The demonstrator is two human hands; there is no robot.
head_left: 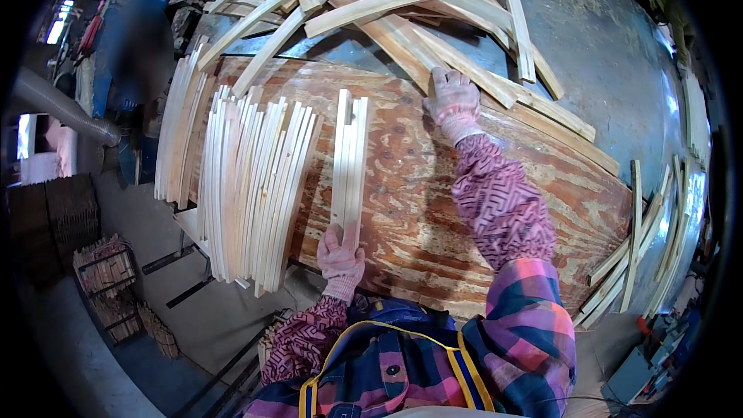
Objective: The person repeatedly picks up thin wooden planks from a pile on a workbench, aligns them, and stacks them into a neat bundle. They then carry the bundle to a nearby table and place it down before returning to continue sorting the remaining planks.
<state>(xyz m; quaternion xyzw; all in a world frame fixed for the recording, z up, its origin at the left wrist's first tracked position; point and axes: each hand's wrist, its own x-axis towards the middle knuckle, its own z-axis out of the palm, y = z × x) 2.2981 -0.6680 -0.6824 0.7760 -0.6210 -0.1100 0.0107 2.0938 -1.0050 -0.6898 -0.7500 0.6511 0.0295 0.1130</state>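
Note:
Both my hands wear pale, pinkish work gloves. My left hand (341, 261) is at the near end of a few pale wooden strips (350, 162) lying side by side on the worn plywood tabletop (418, 263). Its thumb and fingers close around that end, though part of the grip is hidden underneath. Farther away and to the right, my right hand (453, 101) reaches to the edge of a loose heap. There its fingers wrap over the near end of a light brown wooden slat (398, 48); the fingertips are partly covered.
Left of my left hand stands a row of strips (259, 186) lined up closely. Crisscrossed slats (364, 11) heap up beyond the plywood. More strips (636, 236) lean at the right edge. Tied wood bundles (108, 267) sit on the floor at left, near a grey hose (66, 104).

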